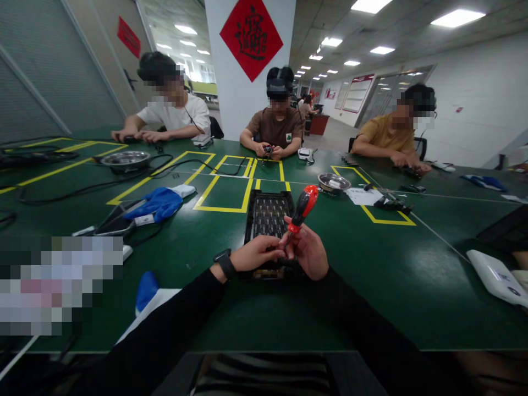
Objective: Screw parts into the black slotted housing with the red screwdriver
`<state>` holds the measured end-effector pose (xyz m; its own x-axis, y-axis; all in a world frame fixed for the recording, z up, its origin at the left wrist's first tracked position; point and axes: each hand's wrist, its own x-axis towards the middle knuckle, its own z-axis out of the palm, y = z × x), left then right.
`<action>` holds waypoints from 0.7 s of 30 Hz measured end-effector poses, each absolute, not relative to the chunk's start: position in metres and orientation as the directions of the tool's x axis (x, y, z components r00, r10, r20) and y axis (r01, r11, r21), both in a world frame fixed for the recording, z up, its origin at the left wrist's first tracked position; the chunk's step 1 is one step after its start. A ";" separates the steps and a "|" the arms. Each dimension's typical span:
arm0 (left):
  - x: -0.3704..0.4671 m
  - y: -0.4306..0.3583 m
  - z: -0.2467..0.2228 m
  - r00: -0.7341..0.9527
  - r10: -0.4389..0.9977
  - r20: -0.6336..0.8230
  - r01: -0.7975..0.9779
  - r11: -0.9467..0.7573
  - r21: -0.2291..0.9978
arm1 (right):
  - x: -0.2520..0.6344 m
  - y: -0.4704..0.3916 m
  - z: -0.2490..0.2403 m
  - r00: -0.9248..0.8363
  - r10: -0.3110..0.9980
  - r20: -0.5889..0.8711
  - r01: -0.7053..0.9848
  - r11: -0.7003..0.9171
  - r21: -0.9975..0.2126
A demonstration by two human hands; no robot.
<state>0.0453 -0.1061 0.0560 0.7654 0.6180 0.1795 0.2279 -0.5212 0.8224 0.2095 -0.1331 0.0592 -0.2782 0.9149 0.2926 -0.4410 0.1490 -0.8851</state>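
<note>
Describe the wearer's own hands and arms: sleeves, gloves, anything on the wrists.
Both the left hand and the right hand are ungloved. The left sleeve and right sleeve are long, black and plain, with no visible markings. A dark watch with a dark band sits on the left wrist, just past the cuff. No watch shows on the right wrist.

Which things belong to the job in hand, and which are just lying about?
In use:
- red-and-black screwdriver, held in the right hand, left hand by its shaft
- black rectangular plastic tray beneath both hands

Apparently lying about:
- crumpled blue-and-white fabric
- round silver metal bowl at right
- white paper sheet
</note>
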 end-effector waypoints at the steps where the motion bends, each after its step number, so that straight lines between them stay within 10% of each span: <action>1: 0.045 -0.106 0.056 0.764 0.621 0.177 0.230 -0.518 0.824 | 0.210 -0.133 0.059 -0.275 0.918 0.287 -0.440 0.146 -0.886; 21: 0.046 -0.107 0.058 0.757 0.628 0.179 0.238 -0.520 0.820 | 0.210 -0.133 0.058 -0.254 0.921 0.295 -0.454 0.156 -0.877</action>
<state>0.0465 -0.1068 0.0579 0.7575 0.6280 0.1786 0.2377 -0.5201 0.8204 0.2099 -0.1327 0.0579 -0.2541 0.9209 0.2955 -0.4543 0.1560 -0.8771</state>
